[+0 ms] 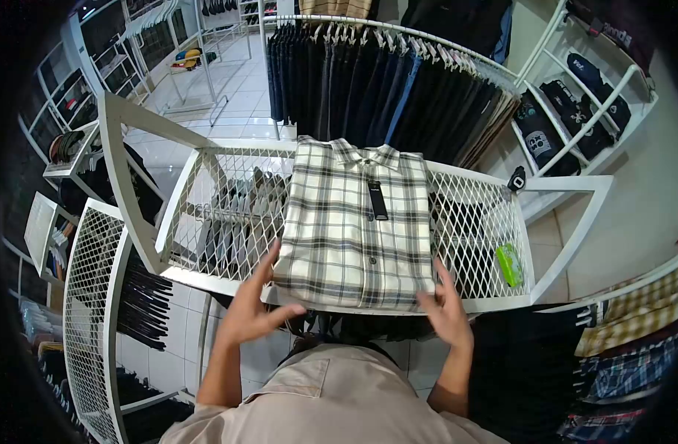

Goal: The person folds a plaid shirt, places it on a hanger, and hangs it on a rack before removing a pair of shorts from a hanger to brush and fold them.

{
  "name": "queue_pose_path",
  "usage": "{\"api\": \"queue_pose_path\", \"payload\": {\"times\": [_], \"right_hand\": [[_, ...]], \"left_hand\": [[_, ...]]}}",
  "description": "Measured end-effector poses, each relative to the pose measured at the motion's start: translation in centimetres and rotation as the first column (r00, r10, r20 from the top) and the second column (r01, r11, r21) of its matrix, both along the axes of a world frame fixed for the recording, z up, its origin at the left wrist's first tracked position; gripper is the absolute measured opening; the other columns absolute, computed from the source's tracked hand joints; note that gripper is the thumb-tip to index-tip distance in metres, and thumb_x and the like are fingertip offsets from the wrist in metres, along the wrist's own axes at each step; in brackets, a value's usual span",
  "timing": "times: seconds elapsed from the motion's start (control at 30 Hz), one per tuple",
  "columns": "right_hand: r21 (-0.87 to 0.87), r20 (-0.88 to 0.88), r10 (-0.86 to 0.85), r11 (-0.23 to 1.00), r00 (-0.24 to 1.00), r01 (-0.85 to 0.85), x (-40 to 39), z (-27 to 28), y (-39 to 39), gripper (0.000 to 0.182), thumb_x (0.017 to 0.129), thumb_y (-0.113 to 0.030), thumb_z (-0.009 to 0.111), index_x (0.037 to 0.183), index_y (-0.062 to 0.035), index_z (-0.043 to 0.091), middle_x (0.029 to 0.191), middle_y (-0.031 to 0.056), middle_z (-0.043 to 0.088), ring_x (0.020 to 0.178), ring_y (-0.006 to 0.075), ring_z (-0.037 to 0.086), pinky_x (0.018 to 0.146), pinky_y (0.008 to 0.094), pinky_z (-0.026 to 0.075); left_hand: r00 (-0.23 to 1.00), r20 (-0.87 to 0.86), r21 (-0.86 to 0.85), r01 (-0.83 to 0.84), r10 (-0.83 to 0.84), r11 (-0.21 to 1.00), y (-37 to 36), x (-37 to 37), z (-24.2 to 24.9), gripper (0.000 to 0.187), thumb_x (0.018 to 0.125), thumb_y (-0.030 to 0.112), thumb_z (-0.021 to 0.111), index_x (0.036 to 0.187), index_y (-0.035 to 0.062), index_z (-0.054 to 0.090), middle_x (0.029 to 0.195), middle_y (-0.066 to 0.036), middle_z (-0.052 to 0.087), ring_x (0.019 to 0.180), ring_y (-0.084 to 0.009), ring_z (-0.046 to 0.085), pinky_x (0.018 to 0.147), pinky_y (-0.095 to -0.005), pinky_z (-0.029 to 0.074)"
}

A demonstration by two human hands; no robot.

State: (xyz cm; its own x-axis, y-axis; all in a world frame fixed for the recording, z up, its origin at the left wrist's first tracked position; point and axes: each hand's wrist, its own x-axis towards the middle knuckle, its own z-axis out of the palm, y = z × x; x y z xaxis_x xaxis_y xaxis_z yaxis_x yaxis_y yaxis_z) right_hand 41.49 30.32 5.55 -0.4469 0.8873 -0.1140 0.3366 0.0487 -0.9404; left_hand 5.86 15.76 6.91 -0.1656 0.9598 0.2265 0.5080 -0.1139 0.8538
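A folded plaid shirt, cream with dark grey checks, lies flat on a white mesh rack, its collar at the far end. A black tag rests on its front near the buttons. My left hand is at the shirt's near left corner, fingers apart and thumb stretched out toward the near edge. At the near right corner is my right hand, its fingers also spread. Neither hand grips anything. Whether the fingertips touch the fabric is hard to tell.
A green packet lies on the mesh at the right. Behind the rack hang many dark trousers. Folded dark garments fill a shelf at the upper right. Another mesh rack stands at the left, and plaid shirts hang at the right.
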Motion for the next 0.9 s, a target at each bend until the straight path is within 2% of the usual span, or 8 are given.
{"api": "queue_pose_path", "payload": {"times": [0.13, 0.17, 0.23, 0.3, 0.47, 0.57, 0.7, 0.9], "right_hand": [[-0.007, -0.017, 0.124, 0.992, 0.992, -0.124, -0.8, 3.9, -0.5, 0.096, 0.083, -0.004, 0.084, 0.161, -0.0008, 0.027, 0.146, 0.0236, 0.056, 0.127, 0.0261, 0.062, 0.11, 0.0395, 0.046], [0.237, 0.06, 0.195, 0.95, 0.979, -0.204, -0.3, 3.2, 1.5, 0.093, 0.082, -0.003, 0.084, 0.159, 0.0006, 0.031, 0.144, 0.0238, 0.058, 0.128, 0.0257, 0.06, 0.111, 0.0399, 0.046], [0.145, -0.325, 0.203, 0.976, 0.924, -0.164, -1.9, 5.9, 4.7, 0.088, 0.083, -0.006, 0.084, 0.157, 0.0013, 0.036, 0.141, 0.0232, 0.06, 0.126, 0.0266, 0.062, 0.109, 0.0408, 0.047], [0.11, -0.43, 0.076, 0.993, 0.9, -0.032, -4.6, 8.4, 8.7, 0.083, 0.085, -0.012, 0.082, 0.155, 0.0009, 0.039, 0.137, 0.021, 0.063, 0.123, 0.0256, 0.063, 0.107, 0.0392, 0.049], [0.232, 0.186, -0.281, 0.944, 0.942, 0.235, -9.8, -1.0, 19.6, 0.073, 0.095, -0.04, 0.073, 0.15, 0.0001, 0.047, 0.127, 0.0268, 0.067, 0.114, 0.0288, 0.068, 0.098, 0.0368, 0.053], [0.176, 0.029, -0.331, 0.931, 0.943, 0.321, -8.3, 0.2, 14.1, 0.071, 0.099, -0.034, 0.072, 0.151, 0.0046, 0.044, 0.114, 0.0211, 0.072, 0.099, 0.0201, 0.068, 0.083, 0.0317, 0.053], [0.261, 0.052, -0.246, 0.939, 0.968, 0.225, -4.2, -2.5, 9.0, 0.038, 0.099, -0.036, 0.07, 0.108, 0.0006, 0.071, 0.074, 0.0056, 0.063, 0.067, 0.0159, 0.054, 0.065, 0.0336, 0.044], [0.603, 0.027, -0.374, 0.746, 0.927, 0.284, -7.2, -0.5, 10.4, 0.033, 0.102, -0.029, 0.065, 0.089, 0.001, 0.059, 0.072, 0.013, 0.059, 0.064, 0.025, 0.057, 0.062, 0.0402, 0.045]], "left_hand": [[0.994, 0.107, -0.144, 0.045, -0.03, 0.989, 1.3, 0.2, 1.3, 0.088, 0.087, 0.016, 0.083, 0.16, 0.0063, 0.034, 0.16, -0.021, 0.044, 0.13, -0.0299, 0.06, 0.111, -0.0416, 0.046], [0.985, 0.167, -0.119, 0.062, -0.041, 0.991, 2.2, -0.3, 1.7, 0.086, 0.088, 0.015, 0.083, 0.159, 0.0056, 0.035, 0.159, -0.02, 0.044, 0.13, -0.0296, 0.06, 0.111, -0.0417, 0.046], [0.929, 0.345, 0.166, 0.079, -0.133, 0.983, 6.7, -1.8, 1.8, 0.079, 0.09, 0.014, 0.079, 0.157, 0.0055, 0.038, 0.145, -0.02, 0.058, 0.115, -0.0249, 0.068, 0.1, -0.039, 0.055], [0.909, 0.415, 0.063, 0.002, -0.028, 0.998, 11.3, -2.4, 5.3, 0.072, 0.095, 0.016, 0.075, 0.157, 0.0053, 0.038, 0.118, -0.019, 0.07, 0.106, -0.0199, 0.069, 0.091, -0.0345, 0.057], [0.939, -0.161, -0.117, -0.324, 0.304, 0.939, 21.0, -6.1, -2.1, 0.077, 0.099, 0.047, 0.068, 0.155, 0.0018, 0.041, 0.115, -0.026, 0.071, 0.1, -0.029, 0.069, 0.088, -0.0417, 0.053], [0.946, 0.135, -0.098, -0.285, 0.296, 0.954, 16.3, -4.8, -1.4, 0.084, 0.099, 0.055, 0.063, 0.153, -0.0047, 0.041, 0.106, -0.027, 0.072, 0.092, -0.0286, 0.071, 0.082, -0.0403, 0.054], [0.944, -0.087, -0.104, -0.325, 0.317, 0.94, 9.1, -2.6, -3.4, 0.066, 0.1, 0.051, 0.063, 0.134, -0.0064, 0.058, 0.093, -0.021, 0.071, 0.084, -0.0288, 0.067, 0.075, -0.0433, 0.052], [0.887, -0.254, 0.095, -0.374, 0.385, 0.923, 11.5, -2.2, -2.5, 0.043, 0.106, 0.042, 0.054, 0.098, -0.0007, 0.056, 0.081, -0.022, 0.063, 0.081, -0.0403, 0.06, 0.073, -0.0509, 0.045]]}}
